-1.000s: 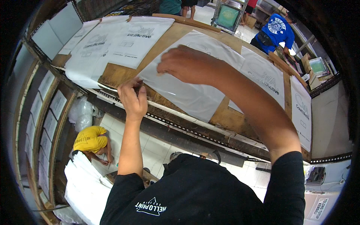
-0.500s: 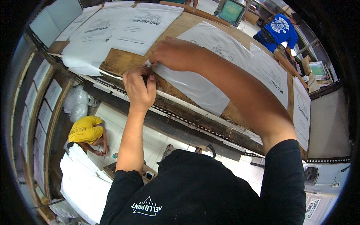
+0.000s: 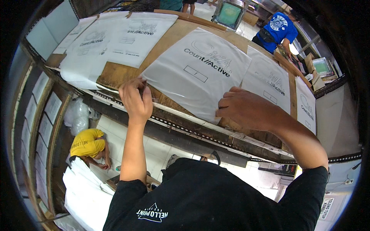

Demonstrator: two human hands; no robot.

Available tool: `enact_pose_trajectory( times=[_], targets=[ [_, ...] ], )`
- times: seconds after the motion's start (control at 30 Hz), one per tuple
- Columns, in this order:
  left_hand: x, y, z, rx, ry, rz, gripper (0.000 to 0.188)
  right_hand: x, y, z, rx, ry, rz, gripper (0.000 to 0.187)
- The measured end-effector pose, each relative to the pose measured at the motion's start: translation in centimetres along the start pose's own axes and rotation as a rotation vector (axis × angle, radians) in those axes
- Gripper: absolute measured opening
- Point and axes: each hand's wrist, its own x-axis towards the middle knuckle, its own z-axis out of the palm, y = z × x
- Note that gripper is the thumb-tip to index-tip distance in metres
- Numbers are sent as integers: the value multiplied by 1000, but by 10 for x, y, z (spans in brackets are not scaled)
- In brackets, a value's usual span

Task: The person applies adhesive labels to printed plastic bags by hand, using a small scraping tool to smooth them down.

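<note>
A white plastic bag [image 3: 175, 88] with black print lies across the wooden work table [image 3: 125, 73] in front of me. At the bag's near left corner, my left hand [image 3: 135, 98] is closed, thumb against curled fingers, pinching the plastic. My right hand [image 3: 246, 109] rests over the near right corner, its bent fingers closed on that edge. The fingertips of this hand are partly hidden behind its knuckles. Another printed white bag [image 3: 269, 77] lies just to the right, and an overlapping pair of printed bags [image 3: 83, 65] covers the table's left end.
A wooden strip [image 3: 192, 18] runs along the far edge. The metal rail [image 3: 185, 129] borders the near side. A person in yellow [image 3: 88, 144] crouches at lower left beside stacked white sheets [image 3: 83, 196]. Someone in blue [image 3: 279, 29] works at far right, near a green-meshed screen frame [image 3: 229, 14].
My right hand has moved from beside my left hand to the bag's near right corner. The bag's print, previously half covered by my right arm, is now exposed and the sheet lies flatter.
</note>
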Motion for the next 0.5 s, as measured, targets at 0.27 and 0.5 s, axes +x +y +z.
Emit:
enact_pose_trajectory(
  times=[0.27, 0.5],
  targets=[
    [-1, -3, 5, -13, 18, 5, 18, 86, 32, -9, 14, 335, -59, 15],
    [-6, -9, 1, -2, -28, 16, 19, 129, 7, 10, -64, 262, -84, 13]
  ],
)
